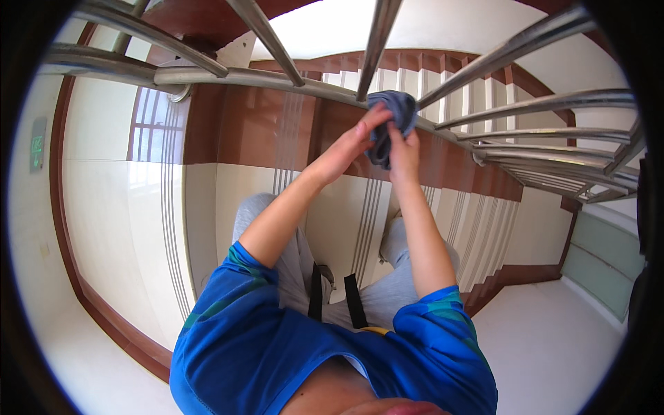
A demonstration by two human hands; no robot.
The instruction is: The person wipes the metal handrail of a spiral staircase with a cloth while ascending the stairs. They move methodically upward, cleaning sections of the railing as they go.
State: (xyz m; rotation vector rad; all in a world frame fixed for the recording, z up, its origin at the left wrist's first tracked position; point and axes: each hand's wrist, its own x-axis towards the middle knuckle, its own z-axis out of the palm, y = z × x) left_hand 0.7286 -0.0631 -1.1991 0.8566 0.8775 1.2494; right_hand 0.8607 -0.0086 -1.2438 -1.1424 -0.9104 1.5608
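A dark grey-blue cloth [398, 106] lies bunched against the lower rail [332, 92] of a stainless-steel stair railing, between two of its balusters. From the left, my left hand [358, 136] reaches onto the cloth, its fingers over the near face and slightly blurred. My right hand [404, 153] grips the cloth's right and lower side, with a loose fold hanging between both hands. The cloth hides the stretch of rail behind it. A steel baluster [377, 46] rises just beyond my left fingertips, and another baluster [467, 62] slants away to the right.
Cream stair treads [337, 218] with dark grooved strips and a brown border lie under my legs. More steps [410, 78] show beyond the railing. A landing floor [119, 197] is at left, with a green exit sign [37, 145] on the wall. The railing continues down right.
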